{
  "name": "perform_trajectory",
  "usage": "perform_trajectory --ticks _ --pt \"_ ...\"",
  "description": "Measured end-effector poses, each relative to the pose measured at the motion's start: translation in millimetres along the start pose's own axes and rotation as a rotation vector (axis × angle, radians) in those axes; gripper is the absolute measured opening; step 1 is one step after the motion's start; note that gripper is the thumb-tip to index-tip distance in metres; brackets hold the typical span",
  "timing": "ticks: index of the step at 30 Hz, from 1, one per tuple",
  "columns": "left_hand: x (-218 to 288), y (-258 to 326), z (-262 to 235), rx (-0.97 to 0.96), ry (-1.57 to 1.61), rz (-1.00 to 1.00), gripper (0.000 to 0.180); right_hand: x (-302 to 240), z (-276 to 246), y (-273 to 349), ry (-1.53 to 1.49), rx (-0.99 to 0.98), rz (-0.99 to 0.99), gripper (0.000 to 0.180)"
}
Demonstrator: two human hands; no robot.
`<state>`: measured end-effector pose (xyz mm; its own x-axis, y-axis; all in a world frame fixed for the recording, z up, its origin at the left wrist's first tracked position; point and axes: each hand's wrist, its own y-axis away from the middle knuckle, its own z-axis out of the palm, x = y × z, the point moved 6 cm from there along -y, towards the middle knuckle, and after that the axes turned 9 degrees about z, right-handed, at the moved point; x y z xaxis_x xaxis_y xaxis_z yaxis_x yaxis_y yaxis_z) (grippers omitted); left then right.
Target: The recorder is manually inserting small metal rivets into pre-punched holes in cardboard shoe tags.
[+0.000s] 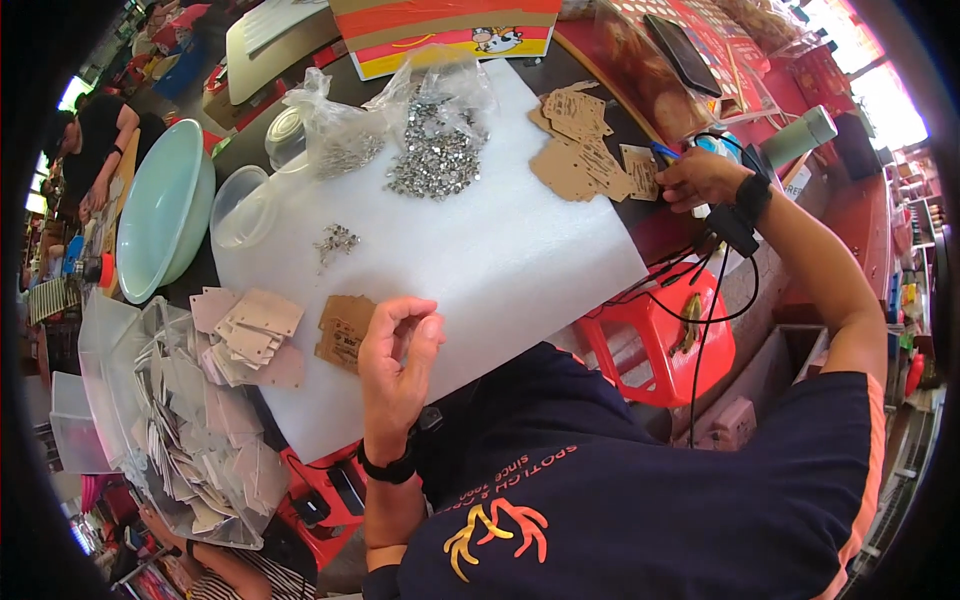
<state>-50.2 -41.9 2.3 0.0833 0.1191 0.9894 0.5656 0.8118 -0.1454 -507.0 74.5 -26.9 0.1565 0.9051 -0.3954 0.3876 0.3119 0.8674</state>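
One loose card (640, 172) by tabletop's (520, 270) right edge, at right hand (700, 180); whether grip clamps it, cannot tell. Left hand (395, 365) curled, fingertips slightly apart. Best pinch card's edge, sparing pile (575, 165).

2 bare forearms (391, 515): left fingers (391, 314) curled toward thumb (430, 330); right arm (835, 280) outstretched, right fingers (682, 174) bent.
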Motion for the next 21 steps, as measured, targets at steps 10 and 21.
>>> perform_trajectory --ticks 10,21 --pt "-8.9 -1.8 3.9 0.002 0.022 -0.046 0.015 -14.3 1.7 -8.9 0.19 -0.016 0.13 0.017" --pt "-3.6 0.3 5.1 -0.046 0.022 0.0 0.016 -16.2 1.8 -12.2 0.195 -0.06 0.064 0.019"
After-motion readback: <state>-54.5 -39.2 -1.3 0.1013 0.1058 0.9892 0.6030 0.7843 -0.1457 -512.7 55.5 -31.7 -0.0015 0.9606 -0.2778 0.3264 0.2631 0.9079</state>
